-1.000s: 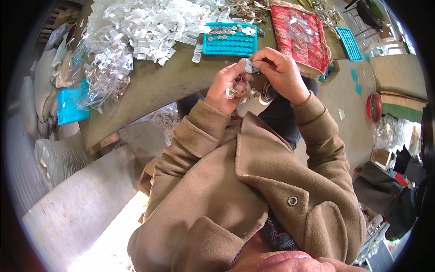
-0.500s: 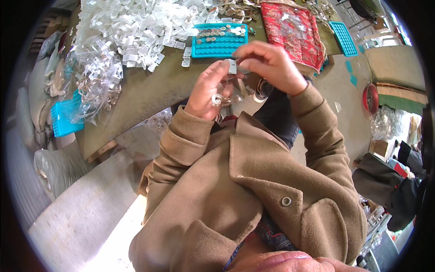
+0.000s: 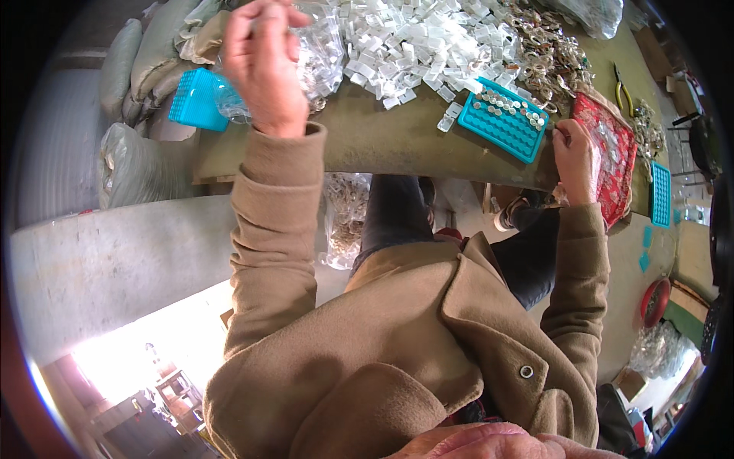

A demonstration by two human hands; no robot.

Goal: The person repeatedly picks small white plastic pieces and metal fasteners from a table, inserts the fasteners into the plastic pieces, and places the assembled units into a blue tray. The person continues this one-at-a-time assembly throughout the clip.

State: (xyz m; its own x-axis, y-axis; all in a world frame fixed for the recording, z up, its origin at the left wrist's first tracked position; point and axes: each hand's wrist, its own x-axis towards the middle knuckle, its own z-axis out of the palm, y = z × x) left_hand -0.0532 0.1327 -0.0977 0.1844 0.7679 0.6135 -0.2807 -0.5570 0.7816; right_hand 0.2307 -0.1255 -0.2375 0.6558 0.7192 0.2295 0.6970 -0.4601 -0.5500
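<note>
My left hand [image 3: 267, 69] is raised over a clear plastic bag [image 3: 319, 50] of small shiny pieces at the left of the table. Its fingers are loosely bent and apart, and I see nothing between them. My right hand [image 3: 579, 159] is low at the table's front edge, between a blue dimpled tray [image 3: 497, 139] and a red patterned cloth [image 3: 623, 164]. Its thumb and fingertips pinch together on something small and dark that I cannot make out. Rows of small round silvery pieces [image 3: 511, 103] sit in part of the tray's dimples.
A heap of small clear plastic boxes [image 3: 428, 50] covers the table's middle. Behind the tray lie tangled shiny bands [image 3: 554, 57]. Yellow-handled pliers [image 3: 624, 90] lie at the far right, another blue tray [image 3: 660, 195] nearer. Stacked blue trays [image 3: 197, 99] stand at the left edge.
My hands were together over my lap with a small white card or box and a shiny piece. They have parted: left to the bag, right to the table edge. The view has shifted left.
</note>
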